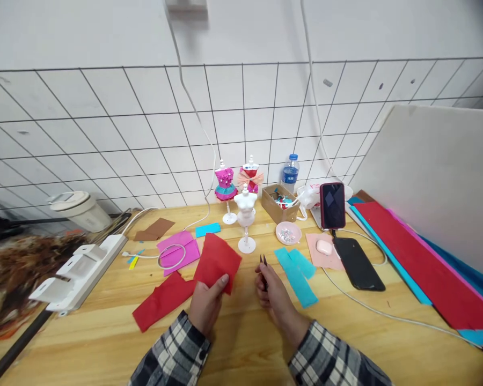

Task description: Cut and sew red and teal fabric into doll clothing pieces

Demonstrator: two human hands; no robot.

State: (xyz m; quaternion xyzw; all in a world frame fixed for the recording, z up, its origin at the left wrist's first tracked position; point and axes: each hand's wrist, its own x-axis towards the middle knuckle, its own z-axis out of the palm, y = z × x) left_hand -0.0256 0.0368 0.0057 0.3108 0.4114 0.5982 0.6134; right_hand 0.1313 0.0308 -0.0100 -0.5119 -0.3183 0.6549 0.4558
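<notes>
My left hand (206, 305) grips a red piece of fabric or crepe paper (217, 260), thumb on top. In my right hand (274, 296) is a small dark pair of scissors (263, 261), its two tips pointing up and slightly apart, apart from the red piece. Behind the hands stands a bare white mini dress form (246, 214). A second red piece (161, 301) lies left of my left hand, and turquoise strips (297, 276) lie to the right of my right hand.
Two dressed mini forms (225, 185) stand behind, near a cardboard box (280, 206) and a water bottle (290, 172). A pink dish (288, 234) holds small beads. Phones (359, 262) and cables lie right; a power strip (82, 273) and magenta piece (189, 249) lie left.
</notes>
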